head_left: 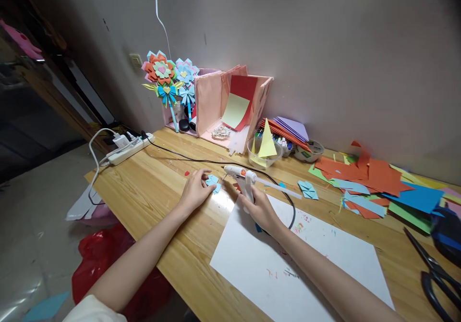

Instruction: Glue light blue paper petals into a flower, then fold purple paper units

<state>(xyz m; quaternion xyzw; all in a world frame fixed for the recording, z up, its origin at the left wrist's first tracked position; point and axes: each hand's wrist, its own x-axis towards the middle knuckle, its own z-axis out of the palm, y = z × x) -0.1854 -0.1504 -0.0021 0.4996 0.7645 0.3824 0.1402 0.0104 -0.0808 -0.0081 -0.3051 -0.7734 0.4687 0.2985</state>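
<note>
My right hand [262,212] is wrapped round the handle of a white hot glue gun [245,180], whose nozzle points left toward my other hand. A clear glue stick [283,189] juts from the gun's back end. Between the fingertips of my left hand [196,190] is a small light blue folded paper piece [213,183], held just above or on the table. To the right of the gun lies another light blue folded paper piece [308,190]. The gun's black cord [294,211] loops behind my right hand.
A white paper sheet [248,274] lies under my right forearm. Black scissors [432,269] and coloured paper scraps [367,178] are at the right. Paper flowers [161,68], a pink box [209,103] and a plastic bowl [264,154] stand behind. A power strip [131,150] sits at the left edge.
</note>
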